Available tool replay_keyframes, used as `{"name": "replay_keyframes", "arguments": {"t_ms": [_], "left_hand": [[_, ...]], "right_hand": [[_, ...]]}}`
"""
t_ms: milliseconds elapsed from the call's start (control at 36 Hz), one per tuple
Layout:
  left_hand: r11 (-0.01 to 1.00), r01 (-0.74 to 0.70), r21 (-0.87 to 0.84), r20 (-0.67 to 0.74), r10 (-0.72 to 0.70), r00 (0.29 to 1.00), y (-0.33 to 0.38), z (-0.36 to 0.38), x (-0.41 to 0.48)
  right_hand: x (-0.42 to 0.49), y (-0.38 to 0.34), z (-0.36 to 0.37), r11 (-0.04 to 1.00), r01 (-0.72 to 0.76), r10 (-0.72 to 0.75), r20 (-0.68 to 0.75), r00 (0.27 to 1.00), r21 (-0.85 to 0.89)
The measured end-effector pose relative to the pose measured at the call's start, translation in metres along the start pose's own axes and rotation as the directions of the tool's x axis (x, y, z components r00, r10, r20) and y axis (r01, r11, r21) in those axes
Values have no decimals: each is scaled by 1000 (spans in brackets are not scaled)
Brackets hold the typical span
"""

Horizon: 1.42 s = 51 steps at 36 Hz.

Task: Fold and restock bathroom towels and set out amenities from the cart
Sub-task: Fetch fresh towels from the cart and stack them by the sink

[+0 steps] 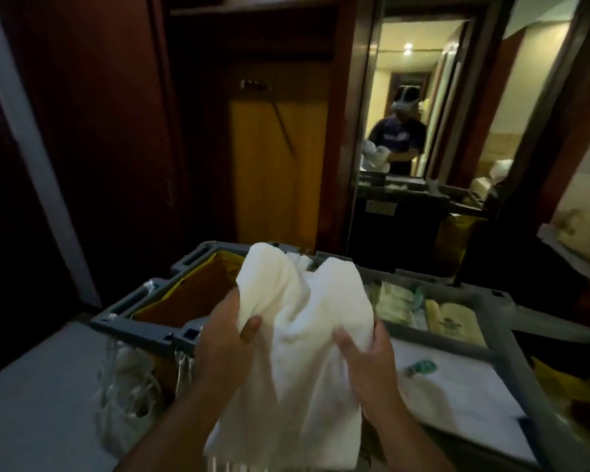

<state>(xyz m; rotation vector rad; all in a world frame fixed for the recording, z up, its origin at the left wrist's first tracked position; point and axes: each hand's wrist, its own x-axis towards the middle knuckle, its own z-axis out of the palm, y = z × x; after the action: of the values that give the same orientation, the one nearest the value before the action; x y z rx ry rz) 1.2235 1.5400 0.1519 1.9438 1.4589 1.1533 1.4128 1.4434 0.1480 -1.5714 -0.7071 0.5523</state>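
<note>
A white towel (300, 321) hangs bunched between both hands above the grey housekeeping cart (140, 301). My left hand (229, 338) grips the towel's left edge, thumb over the cloth. My right hand (365, 359) grips the right side lower down. The towel's fringed bottom end reaches toward the frame's lower edge. Packaged amenities (402, 304) lie in the cart's top tray to the right, beside a tan packet (457, 321).
The cart's yellow-lined bag (188, 294) opens at left, with white bags (130, 386) hanging off its side. A flat white sheet (464, 393) with a small green item (423, 367) lies on the cart top. A dark wooden wardrobe (273, 158) and a mirror (419, 107) stand ahead.
</note>
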Motion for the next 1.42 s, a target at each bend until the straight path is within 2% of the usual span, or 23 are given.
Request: {"name": "replay_keyframes", "arguments": {"t_ms": [194, 528, 806, 944, 1000, 1111, 1222, 1333, 1417], "left_hand": [[988, 94, 119, -74, -85, 994, 7, 14, 76], [961, 102, 258, -133, -69, 989, -100, 5, 219], [913, 125, 388, -43, -118, 992, -190, 17, 344], [907, 100, 409, 37, -126, 991, -221, 29, 380], [915, 140, 380, 42, -168, 985, -231, 34, 396], [907, 148, 394, 106, -204, 973, -250, 43, 417], [875, 140, 463, 177, -247, 953, -262, 51, 420], [820, 130, 557, 286, -337, 897, -278, 58, 424], [790, 91, 606, 279, -319, 906, -279, 58, 421]], "right_hand": [[90, -5, 35, 997, 74, -68, 158, 985, -35], [185, -4, 182, 995, 78, -53, 318, 947, -66], [257, 16, 305, 991, -8, 46, 280, 959, -136], [275, 33, 341, 994, -12, 44, 280, 959, -112], [279, 37, 351, 994, -4, 37, 299, 954, -111], [285, 47, 370, 988, -45, 93, 340, 936, -148], [290, 62, 379, 959, -116, 214, 390, 896, -260], [301, 64, 385, 894, -151, 339, 416, 844, -422], [303, 60, 385, 868, -125, 363, 443, 820, -480]]}}
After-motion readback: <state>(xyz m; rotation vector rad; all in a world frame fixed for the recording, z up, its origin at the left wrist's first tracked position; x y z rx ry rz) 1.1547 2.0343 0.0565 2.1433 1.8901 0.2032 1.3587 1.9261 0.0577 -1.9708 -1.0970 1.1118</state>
